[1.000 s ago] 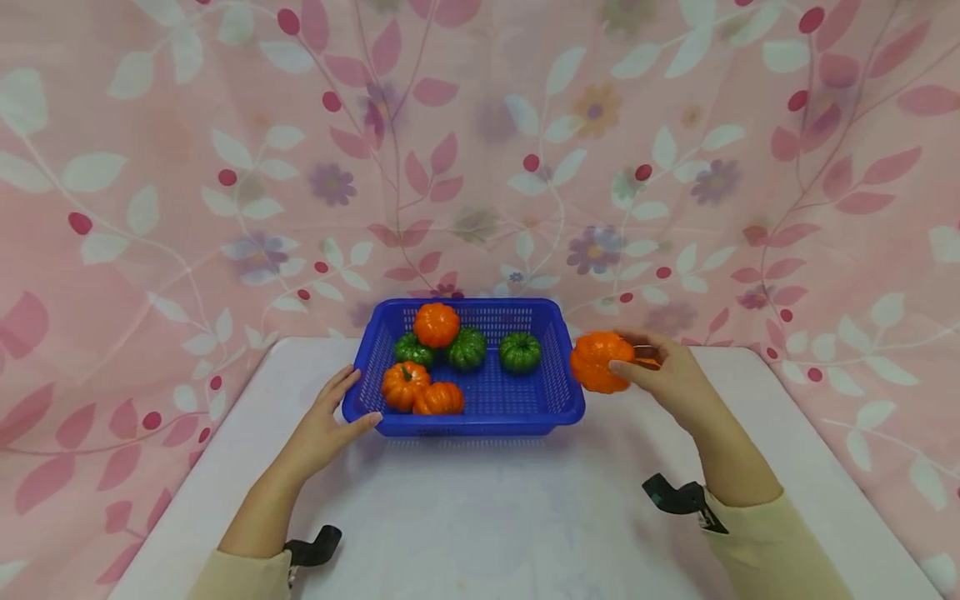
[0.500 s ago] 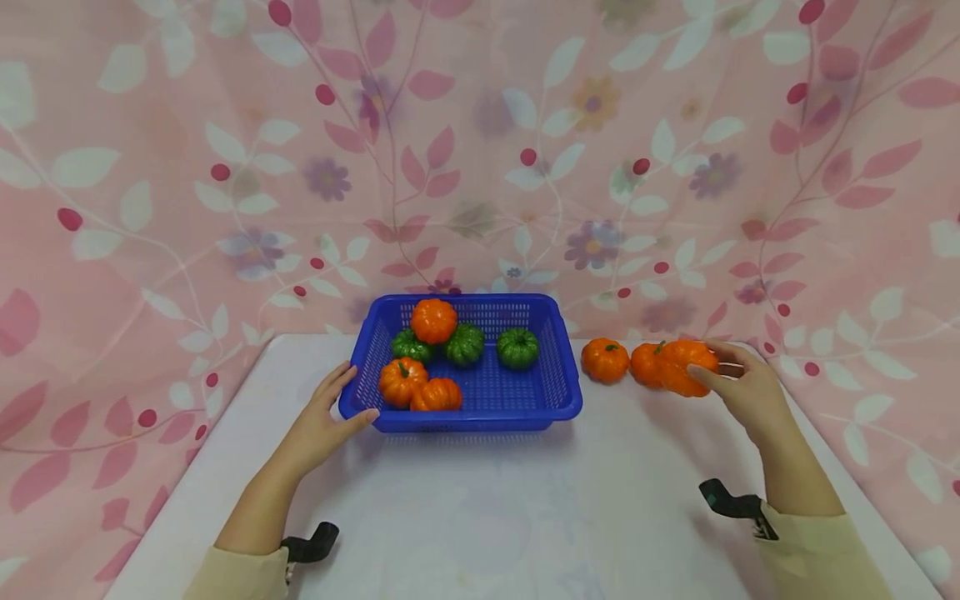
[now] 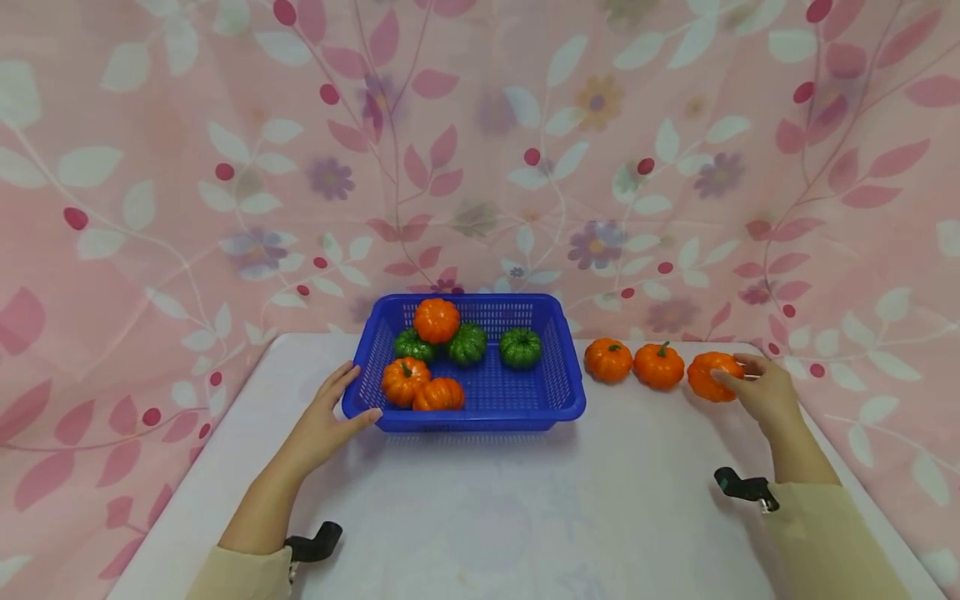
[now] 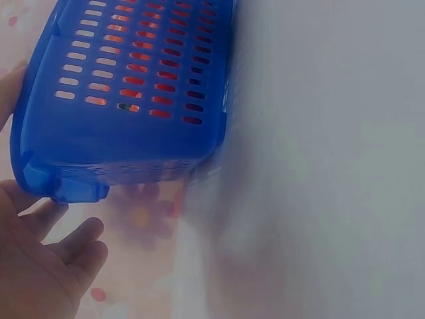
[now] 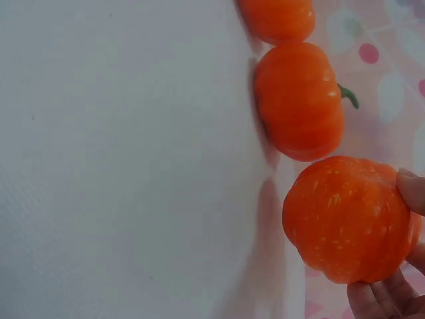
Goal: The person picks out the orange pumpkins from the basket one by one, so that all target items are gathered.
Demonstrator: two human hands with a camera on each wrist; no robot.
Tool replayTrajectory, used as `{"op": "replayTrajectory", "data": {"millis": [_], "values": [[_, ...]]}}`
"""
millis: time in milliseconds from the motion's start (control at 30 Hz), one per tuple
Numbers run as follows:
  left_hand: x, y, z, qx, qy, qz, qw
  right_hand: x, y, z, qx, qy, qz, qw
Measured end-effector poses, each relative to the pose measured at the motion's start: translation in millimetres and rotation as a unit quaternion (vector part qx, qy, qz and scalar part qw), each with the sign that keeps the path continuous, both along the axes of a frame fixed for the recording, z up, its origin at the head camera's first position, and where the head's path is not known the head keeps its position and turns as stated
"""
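My right hand (image 3: 770, 392) holds a small orange pumpkin (image 3: 711, 377) between thumb and fingers at the table's right. In the right wrist view this pumpkin (image 5: 348, 222) appears slightly raised off the table, its stem hidden. Left of it, two more orange pumpkins (image 3: 658, 367) (image 3: 608, 361) sit in a row. My left hand (image 3: 321, 433) touches the left front corner of a blue plastic basket (image 3: 517, 417), fingers extended and relaxed along the rim in the left wrist view (image 4: 50, 259). Inside lie several orange pumpkins (image 3: 406, 382) and green ones (image 3: 520, 348).
A white-covered table (image 3: 480, 508) carries everything. Behind it hangs a pink floral cloth (image 3: 480, 167). An orange pumpkin (image 3: 437, 321) rests on top of green ones at the basket's back left.
My right hand has carried the pumpkin from beside the basket to the right and lowered it at the end of the row. My left hand has stayed at the basket's corner.
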State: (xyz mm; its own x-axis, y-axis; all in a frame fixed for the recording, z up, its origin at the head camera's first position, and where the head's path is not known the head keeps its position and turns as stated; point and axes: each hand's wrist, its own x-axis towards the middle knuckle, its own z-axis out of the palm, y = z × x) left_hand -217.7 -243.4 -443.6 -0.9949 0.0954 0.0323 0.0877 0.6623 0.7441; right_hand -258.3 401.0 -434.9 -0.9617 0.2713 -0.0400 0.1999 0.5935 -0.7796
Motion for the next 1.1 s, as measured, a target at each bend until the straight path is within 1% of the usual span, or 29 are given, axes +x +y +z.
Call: {"op": "replayTrajectory", "data": {"millis": [133, 300, 400, 533, 600, 733, 833, 933, 1000, 1100], "values": [[0.1, -0.1, 0.0, 0.001, -0.003, 0.000, 1.0000, -6.5, 8.4, -7.9, -0.001, -0.017, -0.009, 0.9998], [0.1, -0.1, 0.3, 0.002, 0.001, 0.000, 1.0000, -14.7, 15.4, -15.3, -0.013, -0.021, -0.027, 0.9993], [0.0, 0.3, 0.4, 0.002, 0.001, -0.003, 1.0000, -16.6, 15.9, -18.4, -0.010, -0.020, -0.036, 0.9991], [0.5, 0.6, 0.1, 0.003, -0.003, -0.002, 1.0000, -16.1, 12.0, -21.4, 0.004, 0.000, -0.024, 0.9997], [0.8, 0.7, 0.0, 0.004, -0.004, -0.001, 1.0000, -15.5, 9.4, -22.7, 0.017, 0.015, -0.017, 0.9996], [1.0, 1.6, 0.9, 0.002, 0.000, -0.002, 1.0000, -15.3, 6.1, -24.9, 0.039, 0.053, -0.018, 0.9977], [1.3, 1.4, 1.0, 0.002, 0.004, -0.002, 1.0000, -16.0, 5.5, -25.6, 0.026, 0.063, -0.018, 0.9975], [1.4, 0.5, 0.2, 0.002, 0.003, -0.002, 1.0000, -15.8, 6.1, -25.2, -0.008, 0.039, -0.020, 0.9990], [1.0, -0.1, -0.2, 0.001, 0.002, -0.003, 1.0000, -15.3, 7.4, -24.6, -0.033, 0.009, -0.023, 0.9991], [0.6, -0.1, -0.3, 0.000, 0.003, -0.002, 1.0000, -14.4, 9.2, -22.9, -0.071, -0.041, -0.025, 0.9963]]}}
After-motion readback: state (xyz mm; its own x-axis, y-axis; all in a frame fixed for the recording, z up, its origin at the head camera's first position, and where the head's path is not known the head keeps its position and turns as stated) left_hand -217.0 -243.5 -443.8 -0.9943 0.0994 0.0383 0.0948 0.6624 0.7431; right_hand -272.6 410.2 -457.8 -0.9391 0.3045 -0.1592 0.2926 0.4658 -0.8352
